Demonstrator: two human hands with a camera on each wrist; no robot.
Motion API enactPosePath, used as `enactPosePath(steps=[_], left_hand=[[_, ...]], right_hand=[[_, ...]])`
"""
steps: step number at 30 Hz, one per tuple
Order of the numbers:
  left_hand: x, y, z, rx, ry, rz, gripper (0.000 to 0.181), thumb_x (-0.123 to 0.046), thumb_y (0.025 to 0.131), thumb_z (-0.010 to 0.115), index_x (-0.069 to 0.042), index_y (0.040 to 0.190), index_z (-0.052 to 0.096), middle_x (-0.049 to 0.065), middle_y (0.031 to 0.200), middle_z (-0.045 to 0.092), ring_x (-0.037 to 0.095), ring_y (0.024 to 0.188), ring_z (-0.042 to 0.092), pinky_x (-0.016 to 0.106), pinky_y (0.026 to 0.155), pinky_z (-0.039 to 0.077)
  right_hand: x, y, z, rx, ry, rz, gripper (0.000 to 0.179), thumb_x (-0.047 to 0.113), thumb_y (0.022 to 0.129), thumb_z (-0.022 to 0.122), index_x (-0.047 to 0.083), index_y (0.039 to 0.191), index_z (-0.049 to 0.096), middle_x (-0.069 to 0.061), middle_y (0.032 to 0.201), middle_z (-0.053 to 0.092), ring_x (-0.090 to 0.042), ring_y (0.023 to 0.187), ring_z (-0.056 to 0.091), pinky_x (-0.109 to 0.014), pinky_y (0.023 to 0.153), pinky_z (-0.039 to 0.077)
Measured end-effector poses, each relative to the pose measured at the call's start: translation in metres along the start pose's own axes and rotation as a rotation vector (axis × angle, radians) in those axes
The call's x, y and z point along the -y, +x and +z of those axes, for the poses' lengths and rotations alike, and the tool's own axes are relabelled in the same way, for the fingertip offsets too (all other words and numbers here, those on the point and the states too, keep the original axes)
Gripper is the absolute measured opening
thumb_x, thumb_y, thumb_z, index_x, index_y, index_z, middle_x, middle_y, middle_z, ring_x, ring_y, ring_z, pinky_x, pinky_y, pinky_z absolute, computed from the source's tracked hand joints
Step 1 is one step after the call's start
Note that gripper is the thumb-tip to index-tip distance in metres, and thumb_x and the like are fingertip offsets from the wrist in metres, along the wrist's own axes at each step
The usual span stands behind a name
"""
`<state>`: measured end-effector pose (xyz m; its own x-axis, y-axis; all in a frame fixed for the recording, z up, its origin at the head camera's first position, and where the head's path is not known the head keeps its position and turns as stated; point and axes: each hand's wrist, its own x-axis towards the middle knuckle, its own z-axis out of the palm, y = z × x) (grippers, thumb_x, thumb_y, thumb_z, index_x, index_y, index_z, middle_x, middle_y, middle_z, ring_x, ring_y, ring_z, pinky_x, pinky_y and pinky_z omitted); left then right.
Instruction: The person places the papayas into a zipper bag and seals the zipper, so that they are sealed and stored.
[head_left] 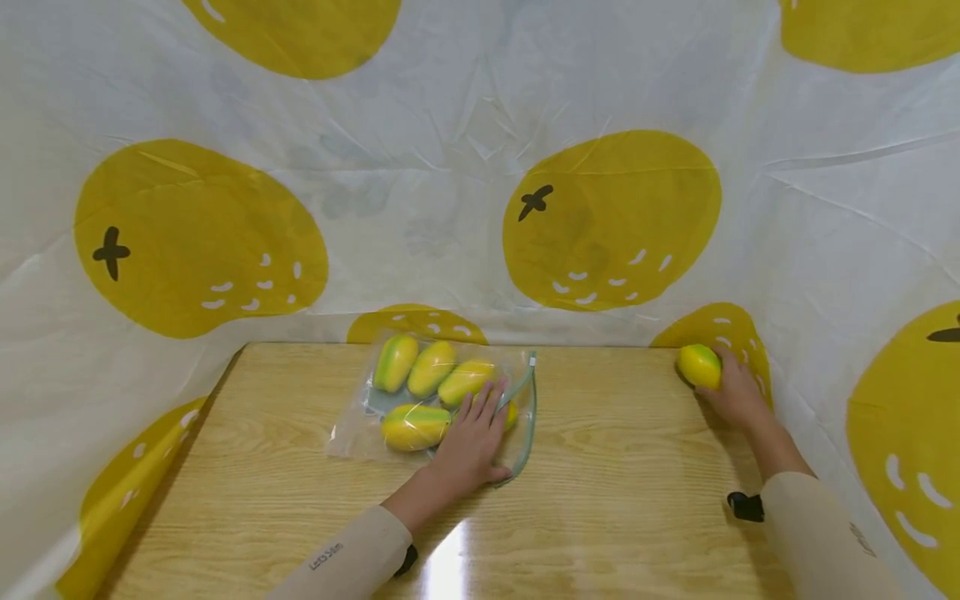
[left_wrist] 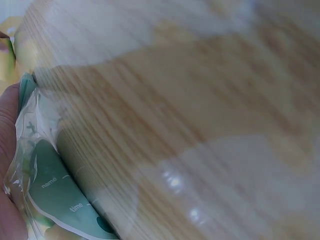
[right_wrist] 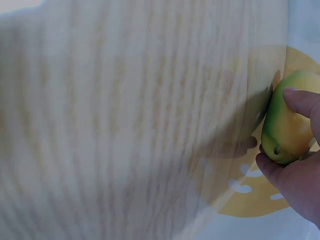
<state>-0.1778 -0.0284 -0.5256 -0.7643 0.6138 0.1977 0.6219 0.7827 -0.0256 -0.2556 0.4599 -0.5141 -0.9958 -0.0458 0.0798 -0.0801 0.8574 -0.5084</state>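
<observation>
A clear zip bag [head_left: 347, 435] lies on the table at centre left, with several yellow-green mangoes [head_left: 414, 427] inside. My left hand [head_left: 471, 442] rests over its right part, fingers extended across a mango that it partly hides, thumb beside the green zip strip [head_left: 532, 417]. In the left wrist view, the bag's green label [left_wrist: 67, 195] reads "name" and "time". Over at the table's far right corner, my right hand [head_left: 738, 396] grips a single mango [head_left: 699, 367]. The right wrist view shows thumb and fingers round that mango [right_wrist: 287, 125], close to the table edge.
The wooden table [head_left: 615, 483] meets a white cloth [head_left: 420, 250] printed with yellow fruit at its back and sides. Black wrist devices [head_left: 746, 507] sit by both sleeves. A bright reflection lies near the table's front.
</observation>
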Motion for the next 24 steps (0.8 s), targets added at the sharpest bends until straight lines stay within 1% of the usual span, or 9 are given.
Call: enactPosePath(steps=[5,10,13,17,18,20,24], left_hand=[[-0.001,0.001,-0.002,0.01,0.011,-0.003,0.113,-0.069,0.072,0.083,-0.002,0.153,0.04,0.02,0.173,0.004,0.039,0.16,0.015,0.056,0.125,0.026],[-0.001,0.002,-0.003,0.01,0.02,-0.009,0.113,-0.068,0.072,0.083,-0.002,0.153,0.042,0.021,0.173,0.006,0.039,0.159,0.016,0.056,0.125,0.027],[-0.001,0.002,-0.003,0.018,0.026,-0.008,0.113,-0.069,0.072,0.083,-0.001,0.153,0.042,0.021,0.173,0.005,0.039,0.159,0.016,0.056,0.125,0.026],[-0.001,0.002,-0.004,0.011,0.026,-0.002,0.113,-0.069,0.072,0.083,-0.001,0.152,0.042,0.021,0.173,0.007,0.04,0.159,0.017,0.056,0.124,0.028],[-0.001,0.001,-0.004,0.008,0.025,-0.001,0.113,-0.069,0.072,0.083,-0.001,0.152,0.043,0.021,0.173,0.008,0.04,0.159,0.018,0.056,0.124,0.028],[-0.001,0.001,-0.005,0.001,0.021,0.0,0.113,-0.068,0.072,0.084,-0.001,0.152,0.043,0.022,0.173,0.009,0.04,0.158,0.019,0.056,0.124,0.029],[-0.001,0.001,-0.005,0.007,0.024,0.002,0.112,-0.069,0.072,0.082,-0.001,0.152,0.043,0.022,0.173,0.007,0.04,0.159,0.018,0.056,0.124,0.028]], right_hand=[[0.007,-0.007,-0.001,0.018,0.007,-0.046,0.087,0.002,0.09,0.074,-0.02,0.152,0.017,-0.051,0.142,0.032,-0.067,0.124,0.038,-0.076,0.101,0.032],[0.022,-0.016,-0.003,0.033,0.044,-0.069,0.089,0.004,0.091,0.075,-0.017,0.153,0.015,-0.051,0.141,0.033,-0.064,0.121,0.042,-0.074,0.096,0.035],[0.031,-0.021,-0.002,0.004,0.061,-0.113,0.086,0.001,0.089,0.077,-0.018,0.151,0.02,-0.049,0.137,0.037,-0.06,0.116,0.045,-0.07,0.093,0.037],[0.043,-0.025,0.0,-0.046,0.076,-0.191,0.082,-0.005,0.084,0.08,-0.02,0.145,0.027,-0.046,0.134,0.041,-0.056,0.113,0.047,-0.067,0.092,0.037],[0.046,-0.027,0.001,-0.048,0.078,-0.204,0.08,-0.005,0.083,0.08,-0.02,0.144,0.028,-0.045,0.133,0.042,-0.056,0.113,0.048,-0.066,0.092,0.037],[0.053,-0.029,0.002,-0.029,0.084,-0.214,0.079,-0.005,0.084,0.079,-0.019,0.144,0.029,-0.044,0.134,0.042,-0.056,0.115,0.048,-0.066,0.093,0.037],[0.069,-0.033,0.004,0.039,0.091,-0.216,0.078,-0.001,0.089,0.077,-0.017,0.148,0.028,-0.042,0.139,0.043,-0.054,0.122,0.047,-0.066,0.096,0.037]])
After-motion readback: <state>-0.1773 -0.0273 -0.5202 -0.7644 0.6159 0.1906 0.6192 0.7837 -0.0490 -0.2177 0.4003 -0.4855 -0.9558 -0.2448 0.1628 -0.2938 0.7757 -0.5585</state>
